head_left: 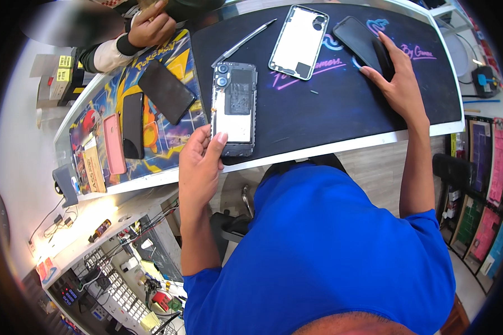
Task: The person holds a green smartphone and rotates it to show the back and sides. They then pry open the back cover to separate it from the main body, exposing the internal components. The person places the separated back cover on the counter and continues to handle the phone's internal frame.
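Note:
My left hand [202, 164] grips the lower left edge of an opened phone [240, 103], thumb on top. Its back is off, so the two camera lenses, a dark patch and a bright silvery area show. At the right, my right hand [397, 78] has thumb and fingers around the near end of a dark phone [360, 44], which lies on the black mat. Between them rests a loose white phone back cover [299, 42] with a camera cutout. A slim metal pen-like tool [244, 43] lies beyond the opened phone.
On the colourful mat [176, 131] at left lie two dark phones [167, 91] and a pink phone case [114, 144]. Another person's hand [151, 27] is at the far left. The table's white edge [341, 146] runs before me. A tiny sliver [314, 92] sits on the black mat.

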{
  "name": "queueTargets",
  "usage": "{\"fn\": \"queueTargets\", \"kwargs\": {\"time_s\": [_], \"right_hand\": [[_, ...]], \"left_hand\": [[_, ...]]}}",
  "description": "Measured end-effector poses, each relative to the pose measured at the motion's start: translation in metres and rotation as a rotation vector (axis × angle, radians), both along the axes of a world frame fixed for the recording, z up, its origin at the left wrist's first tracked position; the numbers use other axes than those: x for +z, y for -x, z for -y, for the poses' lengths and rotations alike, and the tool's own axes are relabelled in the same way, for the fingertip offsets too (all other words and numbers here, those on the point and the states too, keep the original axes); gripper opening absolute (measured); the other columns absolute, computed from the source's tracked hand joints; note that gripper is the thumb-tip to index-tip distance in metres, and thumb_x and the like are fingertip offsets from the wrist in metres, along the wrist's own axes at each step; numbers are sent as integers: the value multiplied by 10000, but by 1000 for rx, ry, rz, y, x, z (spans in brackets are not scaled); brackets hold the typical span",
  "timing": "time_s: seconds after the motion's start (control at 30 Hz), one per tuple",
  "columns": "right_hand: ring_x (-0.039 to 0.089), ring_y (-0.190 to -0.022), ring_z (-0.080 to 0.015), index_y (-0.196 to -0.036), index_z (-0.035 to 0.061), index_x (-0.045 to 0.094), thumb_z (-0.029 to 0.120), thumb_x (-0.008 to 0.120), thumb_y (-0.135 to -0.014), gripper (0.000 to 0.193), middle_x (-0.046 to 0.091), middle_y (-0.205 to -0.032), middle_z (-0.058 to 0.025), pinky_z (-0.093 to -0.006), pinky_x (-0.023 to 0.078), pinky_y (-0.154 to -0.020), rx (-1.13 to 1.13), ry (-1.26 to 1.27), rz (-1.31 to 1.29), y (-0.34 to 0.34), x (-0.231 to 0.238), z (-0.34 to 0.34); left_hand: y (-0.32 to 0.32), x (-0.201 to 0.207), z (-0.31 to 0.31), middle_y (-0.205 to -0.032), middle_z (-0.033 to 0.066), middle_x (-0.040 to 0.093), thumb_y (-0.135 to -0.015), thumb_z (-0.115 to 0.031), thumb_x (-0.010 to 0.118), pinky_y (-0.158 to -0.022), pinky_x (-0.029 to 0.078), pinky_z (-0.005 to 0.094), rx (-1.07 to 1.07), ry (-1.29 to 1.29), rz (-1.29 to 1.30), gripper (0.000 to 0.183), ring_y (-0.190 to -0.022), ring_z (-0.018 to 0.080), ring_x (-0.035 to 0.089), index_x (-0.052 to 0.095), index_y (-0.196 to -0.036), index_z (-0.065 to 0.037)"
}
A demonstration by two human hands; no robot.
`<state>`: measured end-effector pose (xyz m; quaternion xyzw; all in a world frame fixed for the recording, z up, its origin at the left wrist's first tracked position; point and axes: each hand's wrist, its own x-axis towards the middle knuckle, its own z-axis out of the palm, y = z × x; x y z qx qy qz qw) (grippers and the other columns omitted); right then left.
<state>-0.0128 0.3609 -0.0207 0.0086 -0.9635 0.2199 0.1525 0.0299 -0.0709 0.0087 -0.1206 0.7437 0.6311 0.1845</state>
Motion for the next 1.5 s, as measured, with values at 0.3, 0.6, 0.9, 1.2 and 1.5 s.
{"fn": "queueTargets", "kwargs": {"time_s": [0.3,0.6,0.9,1.2,1.5], "right_hand": [[541,-1451,-351,-1573,131,573,431,838,-954,737,613,-1553,-151,-461,417,-1221,-1,69,-136,0,-7,1],[671,-1100,-108,-1312,95,765,253,704,-1095,276,771,-1219,-43,-247,462,-928,28,480,-261,-2,-11,-26],[455,-760,-137,-982,11,573,184,476,-1150,260,514,-834,-49,-320,407,-709,349,674,166,-10,22,21],[484,-704,-93,-911,42,633,300,682,-1104,325,573,-769,5,-292,416,-661,439,905,496,24,45,25],[547,-869,-64,-1206,67,651,252,715,-1088,229,615,-973,29,-220,448,-801,593,1643,791,15,50,40]], "left_hand": [[7,1,-23,-960,15,686,-1019,-258,795,-649,465,258,-14,330,-126,411,-750,69,555,674,-1308,8],[10,2,-40,-991,28,569,-884,-350,926,-663,444,261,-20,782,-263,576,-702,90,467,702,-1282,0],[-4,7,-52,-1124,68,573,-1011,-284,809,-783,483,262,346,588,-463,400,-806,93,514,709,-1288,-14],[7,44,-95,-1091,35,623,-1035,-113,737,-851,483,259,479,320,-778,179,-934,101,574,750,-1201,-45],[29,31,-192,-1029,37,724,-854,3,827,-873,499,361,21,548,-1184,320,-954,220,632,842,-1150,-119]]}}
